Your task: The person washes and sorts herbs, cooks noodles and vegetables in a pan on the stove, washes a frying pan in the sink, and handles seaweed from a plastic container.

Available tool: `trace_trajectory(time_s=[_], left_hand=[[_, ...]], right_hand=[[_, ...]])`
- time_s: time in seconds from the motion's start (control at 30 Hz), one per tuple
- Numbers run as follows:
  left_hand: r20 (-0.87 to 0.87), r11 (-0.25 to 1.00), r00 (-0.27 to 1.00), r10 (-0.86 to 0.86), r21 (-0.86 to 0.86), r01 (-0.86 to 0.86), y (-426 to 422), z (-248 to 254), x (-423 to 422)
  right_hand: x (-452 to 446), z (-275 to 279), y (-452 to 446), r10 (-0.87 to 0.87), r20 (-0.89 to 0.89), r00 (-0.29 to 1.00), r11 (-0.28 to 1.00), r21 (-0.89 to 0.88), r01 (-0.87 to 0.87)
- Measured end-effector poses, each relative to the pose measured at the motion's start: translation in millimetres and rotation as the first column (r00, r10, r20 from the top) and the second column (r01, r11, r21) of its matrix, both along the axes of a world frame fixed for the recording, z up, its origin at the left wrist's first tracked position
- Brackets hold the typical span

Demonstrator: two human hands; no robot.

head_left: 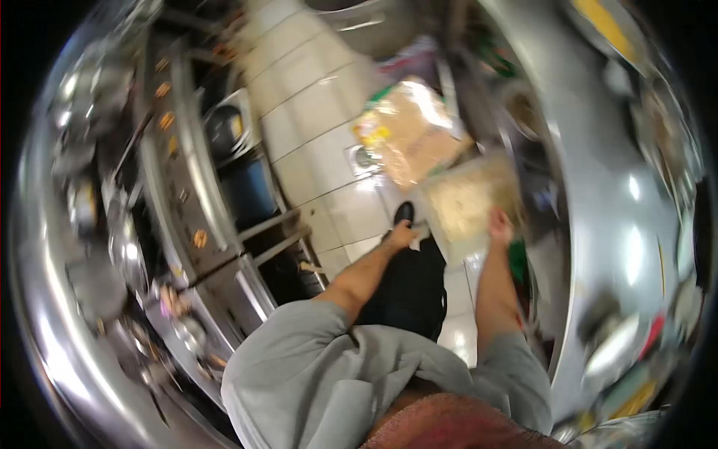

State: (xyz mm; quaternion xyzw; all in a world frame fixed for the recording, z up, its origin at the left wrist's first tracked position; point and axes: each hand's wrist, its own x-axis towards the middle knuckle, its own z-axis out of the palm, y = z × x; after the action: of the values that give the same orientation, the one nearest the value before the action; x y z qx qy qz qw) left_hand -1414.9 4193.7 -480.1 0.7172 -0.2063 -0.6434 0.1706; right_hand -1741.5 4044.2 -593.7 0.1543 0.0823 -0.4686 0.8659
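A see-through rectangular container (pixel 490 173) with pale contents sits low, ahead of my legs and to the right. My right hand (pixel 499 226) is over its right near side with fingers curled, blurred by motion. Whether it grips the container's edge or something inside, I cannot tell. My left hand (pixel 404 234) hangs beside the container's left near corner, close to my black shoe (pixel 404 213). Its fingers are smeared, and contact with the container cannot be made out. Just beyond the container lies a large shiny plastic bag (pixel 415 135) with tan contents.
A steel counter (pixel 609 239) runs along the right, with dishes on it. On the left stands a steel stove (pixel 179 172) with several burners, and pans lie farther left. White floor tiles (pixel 321 165) stretch ahead to a large metal vessel (pixel 366 26).
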Motion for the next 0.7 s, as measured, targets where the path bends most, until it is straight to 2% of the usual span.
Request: trace_trajectory(time_s=[0.03, 0.07, 0.1, 0.17, 0.2, 0.27, 0.33, 0.37, 0.43, 0.47, 0.6, 0.67, 0.7], left_hand=[[0.004, 0.999, 0.999, 0.051, 0.006, -0.051, 0, -4, -7], [0.010, 0.996, 0.996, 0.084, 0.043, -0.084, -2, -17, -15], [0.056, 0.993, 0.994, 0.095, 0.071, -0.099, -5, -13, -17], [-0.022, 0.974, 0.978, 0.207, 0.094, -0.204, -25, 19, -17], [-0.046, 0.971, 0.978, 0.204, 0.138, -0.196, -30, 13, -14], [-0.065, 0.965, 0.976, 0.207, 0.176, -0.193, -43, -1, -15], [-0.117, 0.990, 0.991, 0.057, 0.136, -0.041, -46, -13, -25], [-0.111, 0.991, 0.992, 0.055, 0.129, -0.040, -50, -7, -29], [-0.039, 0.975, 0.976, 0.213, 0.077, -0.210, -58, 13, -38], [-0.019, 0.974, 0.979, 0.205, 0.106, -0.202, -55, -9, -41], [-0.036, 0.996, 0.996, 0.083, -0.028, -0.084, -71, -29, -57], [-0.090, 0.978, 0.989, 0.116, -0.161, -0.130, -79, -45, -78], [-0.109, 0.976, 0.988, 0.108, -0.178, -0.127, -96, -48, -87]], right_hand=[[25, 54, -19, 0.014, -0.626, 0.780, 0.747, 0.525, 0.408], [21, 64, -23, -0.085, -0.584, 0.807, 0.731, 0.514, 0.449], [19, 58, -28, -0.219, -0.567, 0.794, 0.661, 0.513, 0.548], [27, 72, -33, -0.328, -0.584, 0.742, 0.704, 0.373, 0.604], [29, 74, -36, -0.326, -0.579, 0.748, 0.709, 0.373, 0.598], [31, 73, -45, -0.371, -0.599, 0.710, 0.602, 0.427, 0.675], [19, 55, -48, -0.402, -0.565, 0.720, 0.594, 0.438, 0.675], [11, 42, -49, -0.441, -0.535, 0.721, 0.576, 0.447, 0.684], [-10, 0, -48, -0.404, -0.563, 0.721, 0.578, 0.453, 0.678], [-18, -9, -50, -0.361, -0.602, 0.712, 0.578, 0.454, 0.678], [11, 38, -55, -0.365, -0.646, 0.671, 0.584, 0.402, 0.705], [21, 51, -45, -0.316, -0.668, 0.674, 0.715, 0.299, 0.632], [16, 43, -44, -0.333, -0.673, 0.660, 0.717, 0.274, 0.641]])
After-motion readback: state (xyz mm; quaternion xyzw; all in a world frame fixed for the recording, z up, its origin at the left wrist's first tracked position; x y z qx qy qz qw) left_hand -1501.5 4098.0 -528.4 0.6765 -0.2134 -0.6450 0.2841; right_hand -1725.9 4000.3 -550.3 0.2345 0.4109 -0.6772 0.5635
